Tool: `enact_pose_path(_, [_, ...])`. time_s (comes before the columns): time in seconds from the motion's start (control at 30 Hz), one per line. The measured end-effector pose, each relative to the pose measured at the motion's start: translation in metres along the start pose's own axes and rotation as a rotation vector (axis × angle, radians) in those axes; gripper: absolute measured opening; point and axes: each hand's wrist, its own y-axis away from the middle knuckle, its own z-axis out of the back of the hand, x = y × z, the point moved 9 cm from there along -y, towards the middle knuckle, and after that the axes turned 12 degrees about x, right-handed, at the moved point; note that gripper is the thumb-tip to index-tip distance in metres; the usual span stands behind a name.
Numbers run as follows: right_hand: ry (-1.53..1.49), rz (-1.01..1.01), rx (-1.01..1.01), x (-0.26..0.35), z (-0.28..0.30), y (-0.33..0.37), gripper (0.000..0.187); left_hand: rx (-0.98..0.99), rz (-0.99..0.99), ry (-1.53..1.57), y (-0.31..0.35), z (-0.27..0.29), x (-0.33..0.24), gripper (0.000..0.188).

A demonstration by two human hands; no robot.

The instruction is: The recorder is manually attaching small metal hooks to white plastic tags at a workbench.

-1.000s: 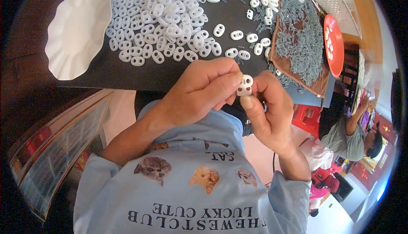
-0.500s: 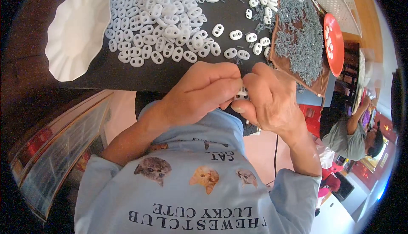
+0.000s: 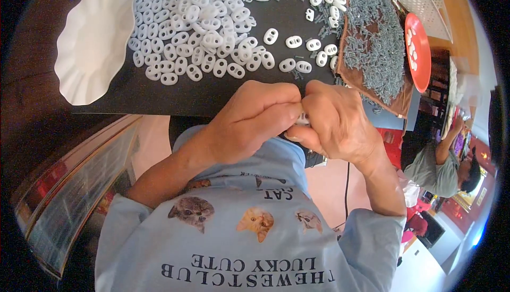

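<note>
Just in front of my body, my left hand (image 3: 257, 114) and my right hand (image 3: 340, 125) meet, both with fingers curled in. Between them a white oval plastic cord lock with two holes (image 3: 303, 118) shows in part. My right thumb and forefinger pinch it, while my left fingertips press against its left side. My fingers hide most of the piece, and I cannot see whether a spring is with it. Beyond my hands, several loose white cord locks (image 3: 293, 42) lie on the dark table (image 3: 175, 98), with a few tiny grey springs among them.
A big heap of white cord locks (image 3: 196, 32) covers the table's left middle. Left of it stands a white wavy-edged dish (image 3: 93, 42). Grey springs (image 3: 374, 48) lie on a brown cloth (image 3: 345, 71) at right, beside a red plate (image 3: 422, 71). Another person (image 3: 438, 167) is at far right.
My hands have closed more tightly around the white cord lock, so less of it shows. The view has shifted slightly; the table things stay in place.
</note>
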Motion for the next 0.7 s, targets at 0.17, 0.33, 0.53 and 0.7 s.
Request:
enact_pose_path(0.17, [-0.001,0.002,-0.003,0.002,-0.002,-0.001,0.041,-0.005,-0.056,-0.017,-0.001,0.0,0.001,0.023])
enact_pose_path(0.33, [-0.025,0.001,-0.05,0.003,-0.003,0.0,0.039,-0.008,-0.081,-0.029,0.002,-0.002,-0.002,0.022])
enact_pose_path(0.53, [-0.046,0.01,-0.043,0.001,-0.001,-0.003,0.036,-0.032,-0.073,0.057,0.003,0.001,0.002,0.023])
enact_pose_path(0.7, [-0.268,0.025,-0.053,-0.009,0.01,0.001,0.024,-0.049,-0.085,-0.003,0.006,0.004,0.001,0.024])
